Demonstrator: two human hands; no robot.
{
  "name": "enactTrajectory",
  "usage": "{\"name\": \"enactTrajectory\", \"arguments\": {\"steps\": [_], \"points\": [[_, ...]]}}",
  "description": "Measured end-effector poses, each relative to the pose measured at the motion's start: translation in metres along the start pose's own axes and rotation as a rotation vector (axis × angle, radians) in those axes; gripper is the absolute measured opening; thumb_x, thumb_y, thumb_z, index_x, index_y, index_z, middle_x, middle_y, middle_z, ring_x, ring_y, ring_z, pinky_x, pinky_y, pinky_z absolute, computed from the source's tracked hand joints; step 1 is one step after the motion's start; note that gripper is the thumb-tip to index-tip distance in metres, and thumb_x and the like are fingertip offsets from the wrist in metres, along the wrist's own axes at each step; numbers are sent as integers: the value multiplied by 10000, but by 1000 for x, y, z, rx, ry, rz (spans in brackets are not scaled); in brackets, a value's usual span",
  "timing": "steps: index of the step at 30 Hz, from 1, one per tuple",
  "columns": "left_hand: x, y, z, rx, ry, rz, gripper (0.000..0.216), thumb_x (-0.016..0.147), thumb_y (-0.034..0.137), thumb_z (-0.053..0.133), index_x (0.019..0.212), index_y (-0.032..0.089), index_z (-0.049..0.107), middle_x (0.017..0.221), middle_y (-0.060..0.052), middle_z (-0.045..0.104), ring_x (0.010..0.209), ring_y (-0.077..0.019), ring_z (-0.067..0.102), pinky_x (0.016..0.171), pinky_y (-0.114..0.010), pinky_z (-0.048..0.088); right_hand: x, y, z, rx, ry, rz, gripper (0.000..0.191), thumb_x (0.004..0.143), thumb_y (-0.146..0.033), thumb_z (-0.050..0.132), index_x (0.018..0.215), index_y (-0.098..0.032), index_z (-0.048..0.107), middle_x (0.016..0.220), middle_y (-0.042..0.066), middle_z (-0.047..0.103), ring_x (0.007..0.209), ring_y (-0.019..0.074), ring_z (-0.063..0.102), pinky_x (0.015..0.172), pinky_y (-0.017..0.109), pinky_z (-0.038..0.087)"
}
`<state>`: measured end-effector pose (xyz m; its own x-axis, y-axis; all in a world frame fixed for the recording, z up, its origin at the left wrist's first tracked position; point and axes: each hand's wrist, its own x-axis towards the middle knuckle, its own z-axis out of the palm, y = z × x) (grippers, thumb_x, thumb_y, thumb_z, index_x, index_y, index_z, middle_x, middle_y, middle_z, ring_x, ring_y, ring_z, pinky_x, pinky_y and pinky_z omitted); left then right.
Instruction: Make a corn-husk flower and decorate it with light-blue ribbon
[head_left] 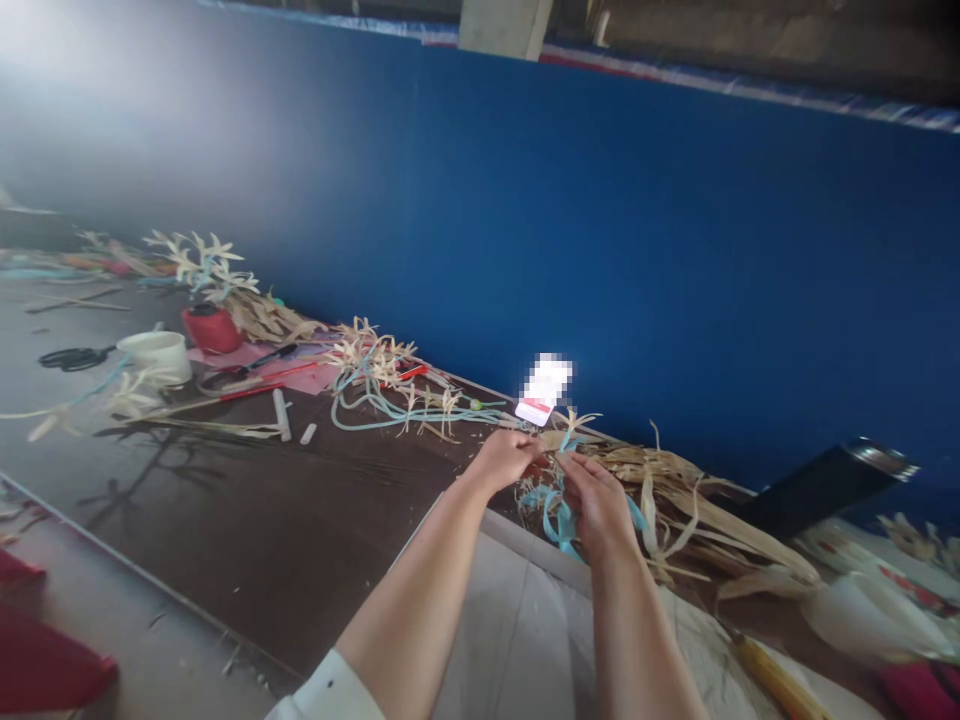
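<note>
My left hand (504, 462) and my right hand (598, 505) meet over the table edge, both with fingers pinched. Between their fingertips runs a small tan strip of dried corn husk (553, 439). Just above the right fingers rises a pale husk flower (576, 424) with some light blue on its stem; whether a hand grips this stem is hidden. A light blue ribbon (553, 520) curls below the right hand. Beyond the hands a lit phone (544, 390), its screen blurred, leans near the blue wall.
Dried corn husks (675, 480) lie to the right, near a dark thermos (832, 490). Husk flowers on light blue stems (375, 355) lie left of the phone. Farther left are a white cup (159, 355), black scissors (79, 357) and a red container (212, 330). A blue wall (600, 230) bounds the back.
</note>
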<state>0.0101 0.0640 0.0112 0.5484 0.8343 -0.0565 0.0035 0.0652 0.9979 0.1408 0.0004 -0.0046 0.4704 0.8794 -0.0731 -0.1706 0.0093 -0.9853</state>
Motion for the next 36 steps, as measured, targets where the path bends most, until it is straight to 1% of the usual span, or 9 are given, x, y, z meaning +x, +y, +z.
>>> {"name": "enactTrajectory", "arguments": {"steps": [4, 9, 14, 18, 23, 26, 31, 34, 36], "points": [[1, -4, 8, -252, -139, -83, 303, 690, 375, 656, 873, 134, 677, 781, -73, 686, 725, -148, 633, 704, -272, 485, 1, 0, 0, 55, -29, -21, 292, 580, -345, 754, 803, -182, 660, 516, -38, 568, 409, 81, 448, 423, 210, 337], [2, -6, 8, -326, -127, -172, 288, 644, 344, 706, 825, 122, 678, 710, -65, 675, 668, -128, 628, 643, -233, 484, 2, 3, -1, 53, -39, -88, 302, 583, -346, 756, 818, -181, 663, 647, 4, 648, 533, 134, 572, 523, 243, 434], [2, -6, 4, -340, -170, -182, 339, 610, 375, 727, 822, 117, 671, 763, -80, 682, 695, -136, 635, 609, -218, 480, 2, 4, -3, -33, -16, -145, 357, 587, -386, 747, 855, -166, 663, 690, 22, 659, 594, 156, 598, 558, 253, 453], [1, -5, 6, -283, -141, -113, 323, 611, 378, 720, 786, 114, 658, 751, -67, 680, 681, -133, 630, 645, -244, 486, 0, 2, -3, -100, 17, -194, 390, 591, -424, 734, 868, -160, 661, 737, 34, 661, 648, 167, 598, 593, 264, 459], [5, -4, 12, -178, -57, 60, 228, 694, 323, 649, 773, 109, 641, 704, -42, 661, 662, -114, 610, 704, -264, 479, -2, -2, -1, -123, 64, -222, 411, 603, -449, 713, 892, -162, 652, 726, 26, 641, 610, 152, 560, 543, 252, 430], [5, -5, 13, -14, 2, 158, 250, 723, 360, 599, 793, 125, 648, 726, -39, 662, 664, -119, 595, 661, -249, 464, -3, -3, 0, -119, 70, -220, 407, 618, -436, 701, 919, -166, 654, 658, 3, 600, 527, 113, 487, 477, 227, 364], [3, -3, 13, 193, 113, 248, 270, 753, 387, 538, 786, 146, 656, 744, -34, 664, 664, -125, 581, 622, -234, 433, -4, -3, 3, -52, 87, -212, 383, 630, -427, 692, 900, -157, 668, 497, -50, 449, 430, 69, 311, 406, 214, 199], [3, -4, 15, 243, 136, 291, 257, 764, 371, 522, 798, 156, 659, 758, -33, 663, 677, -127, 578, 649, -238, 433, -4, -3, 3, -60, 115, -215, 377, 625, -447, 689, 872, -162, 673, 480, -52, 428, 423, 76, 291, 406, 230, 184], [4, -6, 16, 258, 146, 308, 255, 771, 367, 513, 803, 161, 659, 760, -33, 660, 676, -125, 575, 662, -237, 433, -3, -3, 2, -89, 120, -219, 413, 624, -452, 686, 925, -169, 672, 494, -48, 447, 421, 78, 292, 405, 235, 192]]}}
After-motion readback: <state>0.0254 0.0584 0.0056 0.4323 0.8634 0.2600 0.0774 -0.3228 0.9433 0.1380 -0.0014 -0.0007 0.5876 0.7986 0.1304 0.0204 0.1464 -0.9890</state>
